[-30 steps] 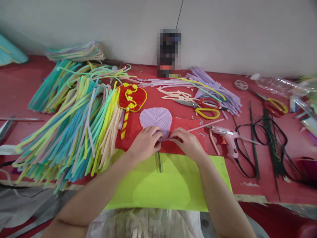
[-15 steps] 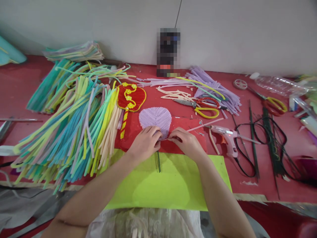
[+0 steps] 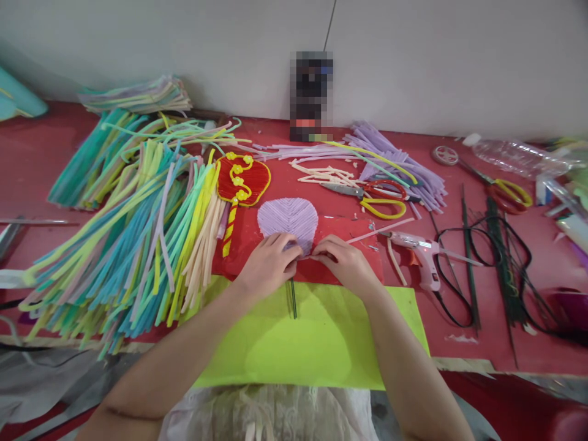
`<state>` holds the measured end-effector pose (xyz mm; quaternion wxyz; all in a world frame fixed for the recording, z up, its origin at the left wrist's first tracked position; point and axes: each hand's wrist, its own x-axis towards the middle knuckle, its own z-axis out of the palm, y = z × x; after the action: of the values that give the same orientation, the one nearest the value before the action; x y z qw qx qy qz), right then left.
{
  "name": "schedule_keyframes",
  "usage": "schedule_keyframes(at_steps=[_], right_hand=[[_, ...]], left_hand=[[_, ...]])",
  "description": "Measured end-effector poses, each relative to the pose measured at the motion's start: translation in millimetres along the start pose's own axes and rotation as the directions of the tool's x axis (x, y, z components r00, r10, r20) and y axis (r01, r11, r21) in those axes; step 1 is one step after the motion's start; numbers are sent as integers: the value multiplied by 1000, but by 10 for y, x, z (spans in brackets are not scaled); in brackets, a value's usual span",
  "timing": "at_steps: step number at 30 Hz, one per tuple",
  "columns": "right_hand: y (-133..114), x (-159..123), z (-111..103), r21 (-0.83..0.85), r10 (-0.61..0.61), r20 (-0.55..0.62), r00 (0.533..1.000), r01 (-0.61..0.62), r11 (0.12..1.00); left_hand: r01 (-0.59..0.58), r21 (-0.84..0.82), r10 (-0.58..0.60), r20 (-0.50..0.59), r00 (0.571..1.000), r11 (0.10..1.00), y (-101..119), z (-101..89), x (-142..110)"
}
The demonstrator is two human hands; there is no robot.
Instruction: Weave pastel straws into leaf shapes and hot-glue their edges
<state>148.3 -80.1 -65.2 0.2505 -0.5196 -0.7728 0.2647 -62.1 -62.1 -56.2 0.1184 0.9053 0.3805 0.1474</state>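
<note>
Fingers (image 3: 289, 240) of the left hand (image 3: 265, 263) are being curled round the near, narrow end of the purple panel (image 3: 288, 214); thumb contact partly hidden. The panel is being rested mid-scene on the red pad (image 3: 337, 228), right of the yellow-edged red fan (image 3: 250, 180). Dark wire stems (image 3: 294, 300) are being pointed near-side, over the yellow-green sheet (image 3: 275, 355). By the right hand (image 3: 346, 263), a thin purple strip (image 3: 305, 257) is being pinched between thumb and fingertips, at the panel's near right edge. Panel is being judged light, soft, fuzzy, not slippery; ribs probably easily crushed, wires stiff but bendable. Best hold is being put at the narrow end or stems, wide far part being spared pressure.
</note>
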Motion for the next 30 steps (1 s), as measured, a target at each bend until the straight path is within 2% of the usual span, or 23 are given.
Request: schedule_keyframes(at_steps=[18,20,22,23,24,25,27,28,29,30], right_hand=[[40,39,45,63,-124,-112,986,131,989],[33,4,-7,53,-100,-167,981,110,993],[50,-92,-109,2,-13,-287,958,14,1000],[77,-166,-176,-32,57,-375,925,-75,997],[119,-257,-248,-63,127,-480,868,-178,982],[178,-360,-324,-77,190,-587,787,-288,955],[341,-584,-471,-94,274,-770,577,-528,844],[436,-692,-535,-103,302,-805,511,-622,776],[536,-789,-590,-106,331,-817,472,-687,719],[635,-871,-633,-128,352,-808,473,-724,678]], left_hand=[[-24,-89,20,-45,999,996,-46,-8,23],[-21,-93,17,-41,999,995,-53,-5,22],[-17,-100,14,-36,999,995,-59,-5,22],[-16,-102,13,-34,999,995,-61,-6,24],[-16,-103,13,-35,999,995,-61,-8,25],[-17,-103,14,-36,999,995,-59,-9,27],[-21,-104,17,-43,999,994,-53,-13,29],[-23,-104,19,-46,999,994,-49,-14,30],[-24,-104,19,-49,999,994,-45,-14,30],[-26,-104,21,-51,998,994,-43,-12,29]])
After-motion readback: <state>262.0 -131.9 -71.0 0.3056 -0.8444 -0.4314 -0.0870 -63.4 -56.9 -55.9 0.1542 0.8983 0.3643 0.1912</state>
